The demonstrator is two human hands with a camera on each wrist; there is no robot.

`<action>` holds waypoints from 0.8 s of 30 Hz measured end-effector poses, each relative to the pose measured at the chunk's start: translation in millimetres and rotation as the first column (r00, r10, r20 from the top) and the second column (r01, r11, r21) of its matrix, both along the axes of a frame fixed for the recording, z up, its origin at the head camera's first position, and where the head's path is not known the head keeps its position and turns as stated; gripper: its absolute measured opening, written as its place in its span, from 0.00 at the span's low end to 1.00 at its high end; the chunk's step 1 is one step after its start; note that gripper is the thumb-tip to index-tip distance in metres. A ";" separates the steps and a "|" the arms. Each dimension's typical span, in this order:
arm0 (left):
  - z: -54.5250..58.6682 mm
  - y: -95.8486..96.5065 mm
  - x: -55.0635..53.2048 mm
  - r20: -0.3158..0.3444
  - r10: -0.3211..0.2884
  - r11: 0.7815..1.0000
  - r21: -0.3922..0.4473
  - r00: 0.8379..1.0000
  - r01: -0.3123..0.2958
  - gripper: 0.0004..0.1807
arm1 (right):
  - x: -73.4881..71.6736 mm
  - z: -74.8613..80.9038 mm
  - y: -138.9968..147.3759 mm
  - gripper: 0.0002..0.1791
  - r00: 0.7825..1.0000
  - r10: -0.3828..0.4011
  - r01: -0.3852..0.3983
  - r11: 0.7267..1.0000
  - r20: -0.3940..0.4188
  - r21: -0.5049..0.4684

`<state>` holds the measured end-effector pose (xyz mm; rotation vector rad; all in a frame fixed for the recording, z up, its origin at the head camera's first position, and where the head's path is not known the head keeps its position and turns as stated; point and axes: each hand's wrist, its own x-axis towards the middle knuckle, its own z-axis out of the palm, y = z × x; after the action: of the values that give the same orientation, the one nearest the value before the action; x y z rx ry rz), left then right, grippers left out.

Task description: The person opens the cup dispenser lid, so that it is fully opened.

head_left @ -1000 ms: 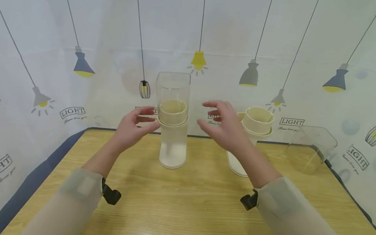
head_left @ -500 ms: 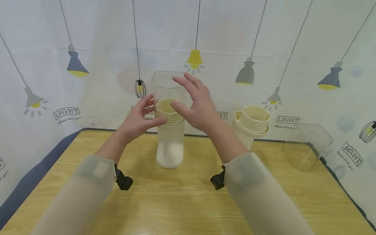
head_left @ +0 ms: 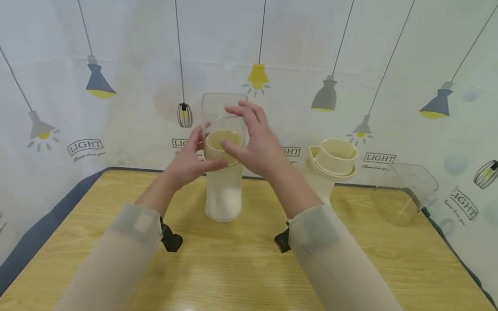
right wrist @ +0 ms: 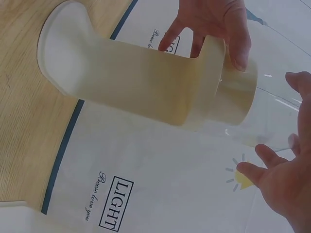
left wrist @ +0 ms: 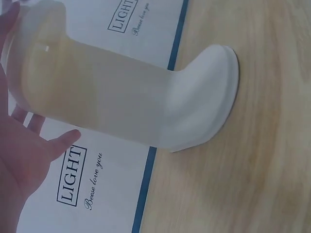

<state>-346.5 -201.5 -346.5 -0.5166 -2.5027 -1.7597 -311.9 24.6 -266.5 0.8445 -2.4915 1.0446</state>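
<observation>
In the head view a cream stand (head_left: 224,198) stands upright, with a round collar (head_left: 222,143) and a clear container (head_left: 218,104) on top. My left hand (head_left: 188,162) holds the collar from the left. The right wrist view shows its thumb (right wrist: 239,56) across the collar and other fingers at the far side. My right hand (head_left: 261,144) is spread at the container's right side, its fingers loosely bent around it. Whether all its fingertips touch the clear wall cannot be seen. In the left wrist view the stand's flared foot (left wrist: 209,97) rests on the table.
A second cream stand (head_left: 335,160) with an uncovered collar is to the right, partly behind my right forearm. Farther right, a clear container (head_left: 400,201) sits near the edge of the wooden table (head_left: 238,283). A printed lamp-pattern cloth (head_left: 152,43) hangs behind.
My right hand has come left from beside the stand to the clear container. My left hand has moved right, and its thumb now lies across the collar. The stand has stayed on the table.
</observation>
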 end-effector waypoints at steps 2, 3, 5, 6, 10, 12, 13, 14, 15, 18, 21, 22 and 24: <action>-2.7 1.1 2.0 -0.018 0.014 1.000 0.006 1.000 -0.014 0.63 | -0.2 -0.6 -0.7 0.40 1.000 -0.008 0.008 1.000 0.002 -0.004; -3.8 1.9 3.3 -0.024 0.019 1.000 0.011 1.000 -0.018 0.63 | -0.3 -1.0 -0.8 0.41 1.000 -0.012 0.012 1.000 0.002 -0.007; -6.3 4.0 6.0 -0.036 0.034 0.999 0.027 0.999 -0.033 0.63 | -0.8 -2.2 -0.8 0.42 1.000 -0.018 0.018 1.000 0.003 -0.011; -7.6 5.0 7.2 -0.039 0.047 0.998 0.032 0.998 -0.045 0.63 | -1.1 -2.8 -0.7 0.43 1.000 -0.017 0.017 1.000 0.003 -0.015; -12.3 8.2 12.1 -0.048 0.097 0.995 0.042 0.994 -0.095 0.63 | -1.8 -4.9 -0.6 0.44 1.000 -0.010 0.010 1.000 -0.004 -0.025; -13.8 9.3 14.5 -0.057 0.121 0.992 0.038 0.991 -0.118 0.63 | -2.5 -5.4 -0.1 0.45 1.000 -0.004 0.003 0.999 -0.012 -0.035; -14.4 10.0 15.8 -0.065 0.128 0.991 0.036 0.990 -0.126 0.63 | -2.7 -5.6 0.4 0.46 1.000 -0.002 0.001 0.999 -0.013 -0.038; -14.6 10.8 17.6 -0.071 0.135 0.991 0.034 0.988 -0.133 0.63 | -2.8 -5.7 0.9 0.46 1.000 -0.001 0.001 0.999 -0.012 -0.041; -14.7 11.7 19.6 -0.076 0.142 0.990 0.032 0.987 -0.140 0.63 | -2.8 -5.8 1.4 0.47 1.000 -0.002 0.001 0.999 -0.008 -0.044; -15.8 14.0 24.9 -0.096 0.157 0.987 0.028 0.983 -0.155 0.63 | -2.3 -6.1 2.4 0.47 1.000 0.002 -0.002 0.999 0.003 -0.055; -17.0 15.0 29.7 -0.103 0.177 0.984 0.018 0.979 -0.177 0.62 | -1.3 -6.8 2.3 0.48 1.000 0.004 -0.003 0.998 0.010 -0.061; -17.6 15.2 30.9 -0.108 0.186 0.982 0.015 0.977 -0.186 0.62 | -1.3 -7.3 2.3 0.48 1.000 0.006 -0.006 0.998 0.009 -0.066; -18.6 15.8 33.5 -0.116 0.207 0.978 0.010 0.972 -0.207 0.62 | -1.3 -8.2 2.1 0.49 1.000 0.011 -0.010 0.997 0.010 -0.075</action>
<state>-312.9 -185.7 -365.1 -0.3333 -2.3819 -1.6036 -313.2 26.7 -274.7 0.8328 -2.4425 1.1414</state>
